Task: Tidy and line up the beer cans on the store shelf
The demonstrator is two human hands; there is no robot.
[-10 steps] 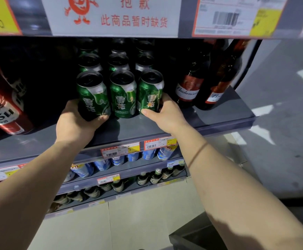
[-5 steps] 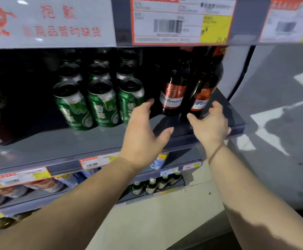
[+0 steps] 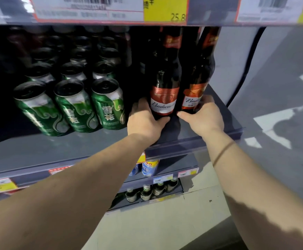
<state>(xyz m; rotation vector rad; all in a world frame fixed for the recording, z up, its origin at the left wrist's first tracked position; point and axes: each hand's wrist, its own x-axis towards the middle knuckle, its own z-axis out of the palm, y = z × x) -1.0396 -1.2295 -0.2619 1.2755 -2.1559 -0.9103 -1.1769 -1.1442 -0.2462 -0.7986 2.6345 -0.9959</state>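
Note:
Three rows of green beer cans (image 3: 75, 107) stand on the grey shelf (image 3: 60, 150), running back into the dark. To their right stand two dark Budweiser bottles. My left hand (image 3: 145, 120) grips the base of the left bottle (image 3: 163, 98). Around the base of the right bottle (image 3: 194, 94) my right hand (image 3: 203, 116) is closed, fingers behind it. Both bottles stand upright near the shelf's right end.
Price labels (image 3: 89, 9) hang on the shelf edge above. Lower shelves hold blue cans (image 3: 149, 166) and small green bottles (image 3: 147, 193). The shelf's right end (image 3: 237, 127) borders a grey floor with white markings.
My hands left the green cans, swept right and closed on the two Budweiser bottles. The view shifted right with them.

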